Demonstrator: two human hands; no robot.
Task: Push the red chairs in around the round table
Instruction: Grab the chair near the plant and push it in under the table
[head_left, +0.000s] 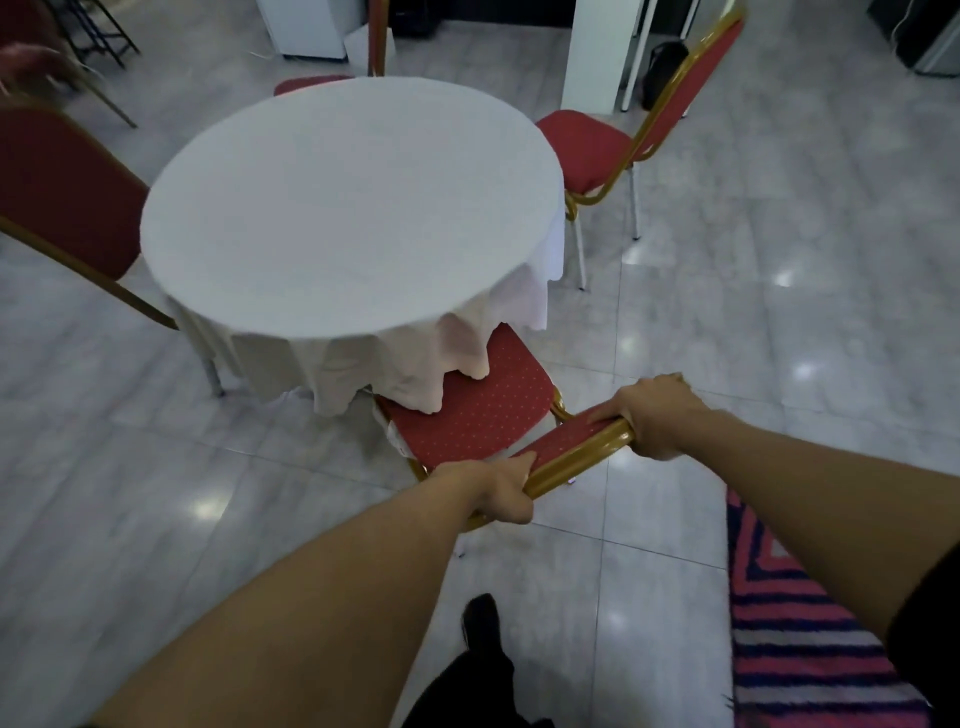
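Both hands on the nearest red chair (475, 410): the left hand (498, 488) clamps one end of its gold-framed backrest, the right hand (657, 415) the other. Its seat sits partly under the white cloth hanging off the round table (353, 208). Another red chair (592, 148) stands at the right edge, one (67, 192) at the left, a striped rug (800, 623) by the right arm.

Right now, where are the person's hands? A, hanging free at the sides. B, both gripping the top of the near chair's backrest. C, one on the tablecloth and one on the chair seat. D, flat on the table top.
B: the left hand and the right hand each close around the top rail of the near chair, whose seat sits partly under the tablecloth.
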